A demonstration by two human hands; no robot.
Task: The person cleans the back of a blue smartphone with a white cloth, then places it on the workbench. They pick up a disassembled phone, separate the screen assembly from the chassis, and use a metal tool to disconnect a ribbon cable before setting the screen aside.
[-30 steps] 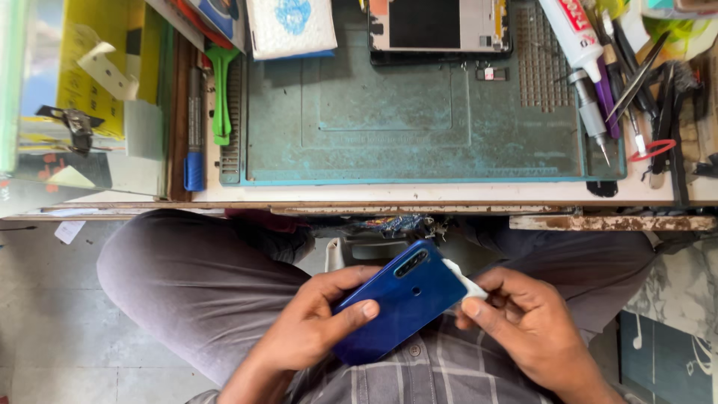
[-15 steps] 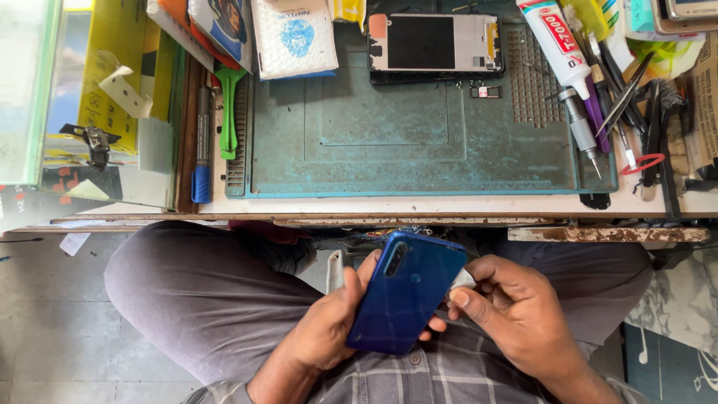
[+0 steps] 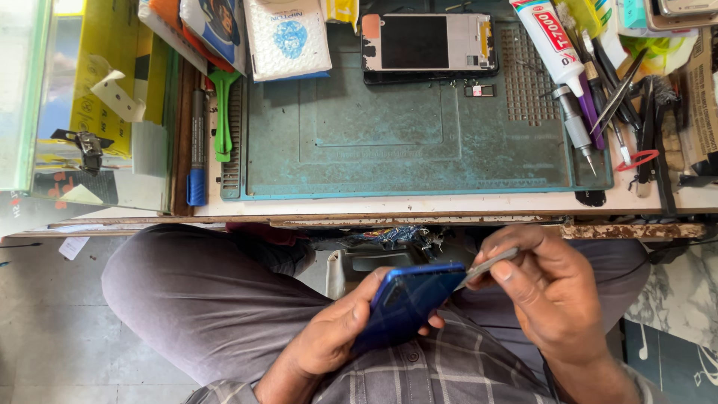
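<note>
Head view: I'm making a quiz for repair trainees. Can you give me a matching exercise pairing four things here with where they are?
Things:
1. blue phone
2. thin flat tool
3. green pry tool
4. glue tube

Places:
A. on the mat's left edge
B. in the right hand
C. at the top right of the bench
D. in the left hand, over the lap

Pairs: 1-D, 2-B, 3-A, 4-C
</note>
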